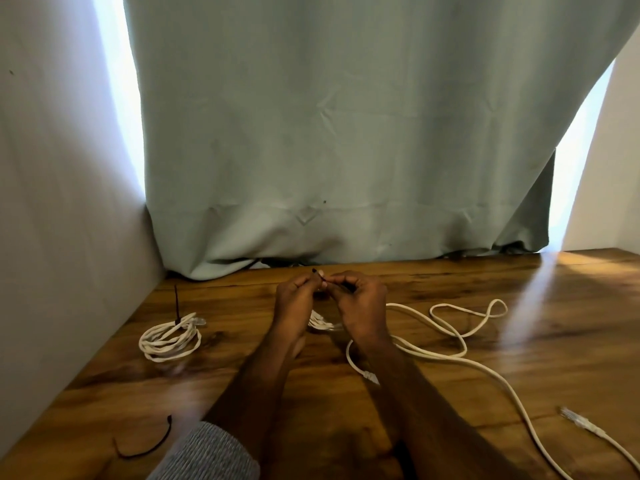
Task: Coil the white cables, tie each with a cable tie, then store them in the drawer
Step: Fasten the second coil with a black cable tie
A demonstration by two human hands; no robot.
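My left hand and my right hand meet at the back middle of the wooden table, both pinching a thin black cable tie. Beneath them a small white cable coil shows between the wrists, mostly hidden. To the left lies a coiled white cable bound with a black tie whose tail sticks upward. A loose white cable snakes across the right half, its clear plug near the front right. Another black cable tie lies at the front left.
A grey-green curtain hangs down to the table's back edge. A pale wall borders the table on the left. No drawer is in view.
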